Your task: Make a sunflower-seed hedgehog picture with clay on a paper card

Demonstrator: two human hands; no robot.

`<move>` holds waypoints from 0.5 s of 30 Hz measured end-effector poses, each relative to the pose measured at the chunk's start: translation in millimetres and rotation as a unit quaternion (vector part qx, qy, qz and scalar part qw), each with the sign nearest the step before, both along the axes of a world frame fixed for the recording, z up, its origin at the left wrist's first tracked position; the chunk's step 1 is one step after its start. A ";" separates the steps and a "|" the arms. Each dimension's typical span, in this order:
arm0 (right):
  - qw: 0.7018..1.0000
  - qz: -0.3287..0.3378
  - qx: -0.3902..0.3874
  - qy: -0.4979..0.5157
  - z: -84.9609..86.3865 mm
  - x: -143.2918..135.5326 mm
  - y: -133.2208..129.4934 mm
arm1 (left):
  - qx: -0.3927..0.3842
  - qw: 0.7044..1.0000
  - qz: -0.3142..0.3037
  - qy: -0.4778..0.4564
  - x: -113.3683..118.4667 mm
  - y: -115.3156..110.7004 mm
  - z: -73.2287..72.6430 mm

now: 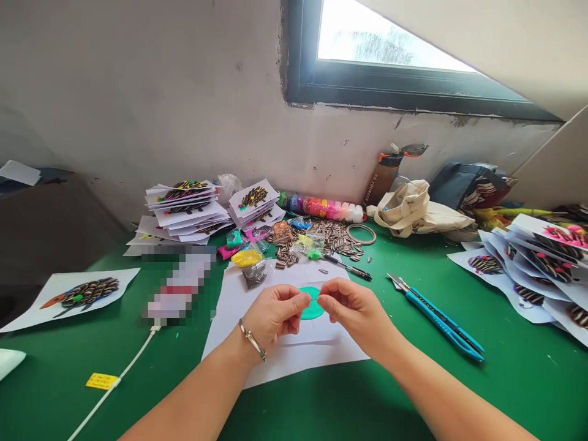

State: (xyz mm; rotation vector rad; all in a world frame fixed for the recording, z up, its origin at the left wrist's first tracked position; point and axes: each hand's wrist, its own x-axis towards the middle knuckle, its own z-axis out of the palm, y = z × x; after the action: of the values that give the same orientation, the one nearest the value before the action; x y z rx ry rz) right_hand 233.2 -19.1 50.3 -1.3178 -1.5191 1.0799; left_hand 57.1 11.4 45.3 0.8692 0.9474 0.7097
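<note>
Both hands are pinched close together above a white sheet [275, 367]. Behind and between the fingertips shows a flat, round teal-green piece [312, 311]. My left hand [281, 309], with a silver bracelet at the wrist, has thumb and forefinger pressed together at the piece's left edge. My right hand [346, 301] pinches in the same way at its right side. Whatever small thing lies between the fingertips is too small to name. Beyond the hands, packets of yellow clay [247, 258] and black clay [254, 275] rest at the sheet's far edge.
Striped seeds [328, 236], a tape ring [361, 234] and a pen [351, 267] lie farther back. A blue cutter [443, 321] is at right. Stacked seed pictures [184, 214] stand at back left, others [542, 263] at right. A white cable [114, 383] crosses the left side.
</note>
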 end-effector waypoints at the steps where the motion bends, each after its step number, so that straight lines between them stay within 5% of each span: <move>1: 1.000 -0.003 -0.012 0.019 0.7 0.2 0.2 | 0.000 1.000 0.002 -0.002 -0.3 0.2 0.7; 15: 0.987 0.030 -0.085 0.134 3.3 3.6 5.7 | -0.005 1.000 0.020 -0.012 -3.8 2.7 11.1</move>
State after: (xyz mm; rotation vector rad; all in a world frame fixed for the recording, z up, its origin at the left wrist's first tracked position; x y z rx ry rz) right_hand 236.8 -13.4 53.6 -1.1879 -1.2969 1.3911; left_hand 53.3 14.1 56.4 0.8327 0.9482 0.7482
